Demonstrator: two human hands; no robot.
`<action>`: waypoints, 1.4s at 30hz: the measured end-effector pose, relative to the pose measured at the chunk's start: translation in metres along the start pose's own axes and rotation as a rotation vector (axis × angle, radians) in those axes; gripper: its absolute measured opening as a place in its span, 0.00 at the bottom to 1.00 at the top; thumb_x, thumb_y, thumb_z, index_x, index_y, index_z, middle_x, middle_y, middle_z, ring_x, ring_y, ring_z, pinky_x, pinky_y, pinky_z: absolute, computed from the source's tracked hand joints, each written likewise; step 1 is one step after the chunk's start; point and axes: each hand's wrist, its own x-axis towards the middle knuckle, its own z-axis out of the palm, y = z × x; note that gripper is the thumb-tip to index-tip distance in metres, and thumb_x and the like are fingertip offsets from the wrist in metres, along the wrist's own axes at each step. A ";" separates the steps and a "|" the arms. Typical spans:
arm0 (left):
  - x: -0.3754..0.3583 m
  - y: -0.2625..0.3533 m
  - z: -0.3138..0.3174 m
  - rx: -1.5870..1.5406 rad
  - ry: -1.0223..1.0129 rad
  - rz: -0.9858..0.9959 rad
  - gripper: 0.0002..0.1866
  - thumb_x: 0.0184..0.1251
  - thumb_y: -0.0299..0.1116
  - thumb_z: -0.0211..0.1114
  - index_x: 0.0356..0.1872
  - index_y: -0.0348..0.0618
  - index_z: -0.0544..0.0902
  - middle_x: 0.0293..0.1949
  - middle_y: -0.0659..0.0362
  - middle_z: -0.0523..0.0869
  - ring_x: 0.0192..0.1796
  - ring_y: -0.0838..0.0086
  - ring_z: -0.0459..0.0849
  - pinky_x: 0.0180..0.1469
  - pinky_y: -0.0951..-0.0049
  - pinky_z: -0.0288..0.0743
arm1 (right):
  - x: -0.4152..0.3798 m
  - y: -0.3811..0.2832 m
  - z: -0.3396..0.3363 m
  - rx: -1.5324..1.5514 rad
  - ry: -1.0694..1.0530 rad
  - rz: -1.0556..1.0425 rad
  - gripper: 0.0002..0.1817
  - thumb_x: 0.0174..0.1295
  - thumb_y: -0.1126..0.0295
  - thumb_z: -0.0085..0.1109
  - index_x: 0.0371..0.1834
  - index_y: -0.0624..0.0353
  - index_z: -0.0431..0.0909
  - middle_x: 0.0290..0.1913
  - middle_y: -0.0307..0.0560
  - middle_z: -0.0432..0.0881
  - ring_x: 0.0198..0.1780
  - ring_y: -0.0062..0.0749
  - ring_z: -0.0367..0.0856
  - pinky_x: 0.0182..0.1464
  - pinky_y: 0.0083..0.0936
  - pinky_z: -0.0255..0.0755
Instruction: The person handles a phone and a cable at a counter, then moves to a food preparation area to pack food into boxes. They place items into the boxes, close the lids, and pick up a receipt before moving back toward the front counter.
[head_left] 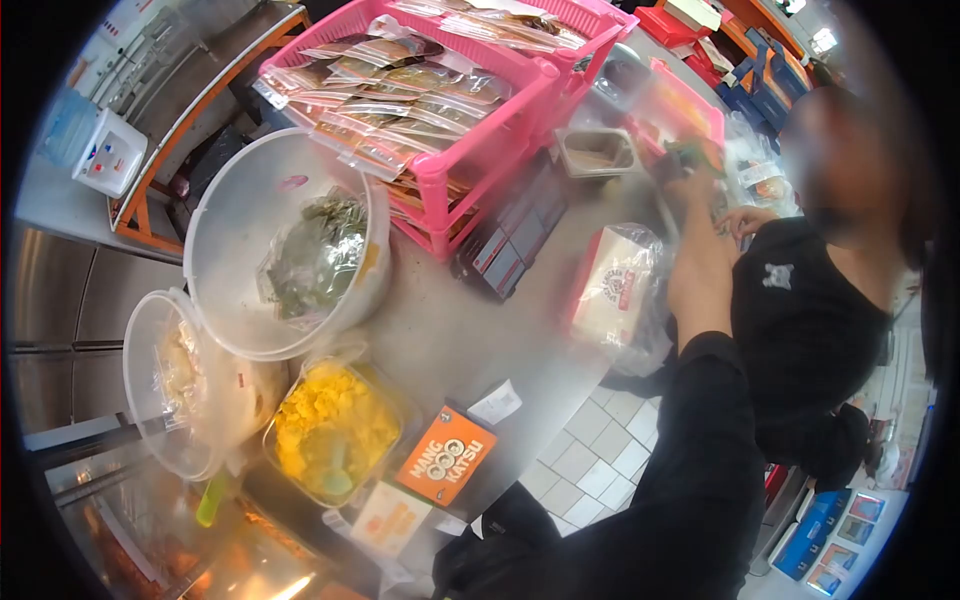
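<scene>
My right arm, in a black sleeve, reaches up across the right half of the head view. My right hand [692, 190] is at the far right side of the worktop, fingers curled around a small green and orange thing [695, 155] too blurred to name. A small metal pan [596, 153] stands left of it, and a pink tray [690, 100] lies just beyond. Nearer along my forearm sits a white pack with red print [618, 280] in a clear plastic bag. My left hand is out of view.
A person in a black shirt [810, 320] stands at right, one hand [745, 222] near mine. Pink crates [435, 185] hold flat packets, beside a dark screened device [515, 235]. Clear tubs [215, 270], a yellow food container [335, 430] and an orange box [448, 455] occupy the left and front.
</scene>
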 end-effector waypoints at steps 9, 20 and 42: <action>-0.026 -0.010 0.024 -0.945 -0.042 -0.197 0.49 0.42 0.29 0.71 0.72 0.34 0.63 0.76 0.40 0.60 0.77 0.45 0.58 0.76 0.46 0.50 | -0.022 -0.075 -0.181 0.195 0.079 0.008 0.50 0.36 0.46 0.81 0.64 0.56 0.71 0.59 0.56 0.82 0.61 0.50 0.81 0.62 0.43 0.73; -0.047 -0.121 -0.071 -1.384 -0.318 -0.394 0.50 0.39 0.22 0.80 0.70 0.46 0.67 0.80 0.53 0.53 0.81 0.54 0.51 0.76 0.52 0.49 | -0.268 -0.142 -0.272 0.765 -0.302 -0.590 0.56 0.29 0.59 0.87 0.67 0.69 0.69 0.54 0.57 0.84 0.54 0.44 0.84 0.58 0.34 0.78; -0.044 -0.135 -0.065 -1.383 -0.267 -0.332 0.39 0.52 0.40 0.75 0.68 0.46 0.70 0.77 0.51 0.61 0.77 0.52 0.59 0.72 0.48 0.57 | -0.414 -0.151 -0.053 0.553 -0.992 -0.251 0.23 0.56 0.47 0.72 0.50 0.46 0.83 0.46 0.41 0.85 0.47 0.39 0.83 0.45 0.41 0.80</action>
